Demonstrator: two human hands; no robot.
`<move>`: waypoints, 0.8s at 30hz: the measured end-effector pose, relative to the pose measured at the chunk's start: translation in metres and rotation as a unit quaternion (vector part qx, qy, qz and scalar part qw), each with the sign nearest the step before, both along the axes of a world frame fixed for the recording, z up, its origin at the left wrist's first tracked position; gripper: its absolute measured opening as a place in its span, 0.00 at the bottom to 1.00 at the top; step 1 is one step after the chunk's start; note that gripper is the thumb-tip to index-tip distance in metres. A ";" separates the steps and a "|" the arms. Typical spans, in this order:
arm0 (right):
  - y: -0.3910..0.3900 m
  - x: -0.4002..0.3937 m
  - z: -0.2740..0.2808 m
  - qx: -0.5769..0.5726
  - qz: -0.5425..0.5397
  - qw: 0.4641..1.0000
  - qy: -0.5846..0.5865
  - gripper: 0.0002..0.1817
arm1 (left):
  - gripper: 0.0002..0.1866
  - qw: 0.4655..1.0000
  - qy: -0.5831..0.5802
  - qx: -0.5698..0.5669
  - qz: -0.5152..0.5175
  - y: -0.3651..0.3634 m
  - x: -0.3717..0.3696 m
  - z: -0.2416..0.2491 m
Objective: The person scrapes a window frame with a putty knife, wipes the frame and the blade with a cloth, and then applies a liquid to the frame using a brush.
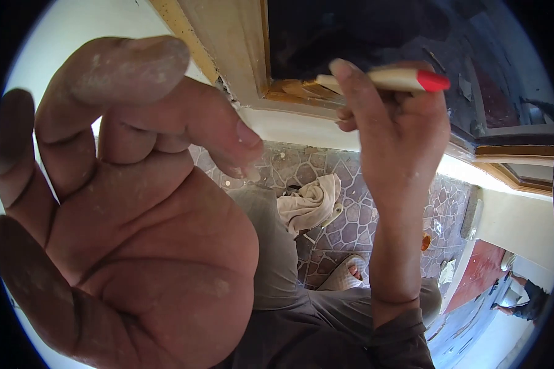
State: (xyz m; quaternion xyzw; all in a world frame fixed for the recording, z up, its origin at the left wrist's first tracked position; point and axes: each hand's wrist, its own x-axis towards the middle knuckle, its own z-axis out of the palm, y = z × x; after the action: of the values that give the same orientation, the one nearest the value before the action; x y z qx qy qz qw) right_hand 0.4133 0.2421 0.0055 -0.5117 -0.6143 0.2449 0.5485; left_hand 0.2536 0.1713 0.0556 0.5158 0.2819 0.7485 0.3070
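Note:
My left hand (157, 227) fills the left side of the head view, palm toward the camera. Its fingers are apart and partly bent, with whitish smudges on the skin, and it holds nothing. In my right hand (403, 138) is a paintbrush (395, 80) with a pale wooden handle and a red end. The bristle end points left, at the lower corner of a brown wooden window frame (281, 94). Wet-looking brown colour shows on the wood there. Behind the brush is dark, reflective window glass (351, 37).
Below lies a stone-patterned floor (357, 212) with a crumpled beige cloth (311, 203) and a pale roller-like tool (333, 215). My slippered foot (351, 273) rests nearby. An orange-brown container (426, 241) stands to the right. Another person (523, 298) is at far right.

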 end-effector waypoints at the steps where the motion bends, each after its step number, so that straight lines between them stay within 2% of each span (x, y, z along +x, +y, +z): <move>1: 0.003 -0.005 -0.001 0.009 -0.003 1.000 -0.012 0.12 | 0.25 1.000 -0.012 -0.004 0.004 0.000 0.000 -0.001; 3: 0.007 -0.009 -0.001 0.026 -0.004 0.999 -0.043 0.13 | 0.25 1.000 -0.023 -0.009 0.007 0.001 -0.002 -0.001; 5: 0.009 -0.011 0.002 0.043 -0.004 0.996 -0.074 0.14 | 0.30 0.993 0.019 0.016 -0.112 0.004 -0.007 0.001; 7: 0.009 -0.010 0.004 0.052 -0.021 0.990 -0.131 0.15 | 0.30 0.994 0.022 0.014 -0.106 0.005 -0.010 0.000; 10: 0.010 -0.002 0.004 0.043 -0.013 0.986 -0.158 0.16 | 0.31 0.995 0.036 0.011 -0.090 0.007 -0.011 0.000; 17: 0.009 0.014 0.002 0.036 -0.007 0.991 -0.130 0.15 | 0.33 0.996 0.072 0.002 -0.054 0.006 -0.016 -0.006; 24: 0.009 0.027 0.008 0.010 -0.024 0.983 -0.183 0.15 | 0.35 0.994 0.103 -0.001 -0.028 0.004 -0.012 -0.007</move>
State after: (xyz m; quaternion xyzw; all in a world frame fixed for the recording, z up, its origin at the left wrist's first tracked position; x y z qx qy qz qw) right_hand 0.4400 0.2511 0.0130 -0.5572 -0.6938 0.1279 0.4380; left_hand 0.2413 0.1748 0.0491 0.5977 0.2978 0.6823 0.2975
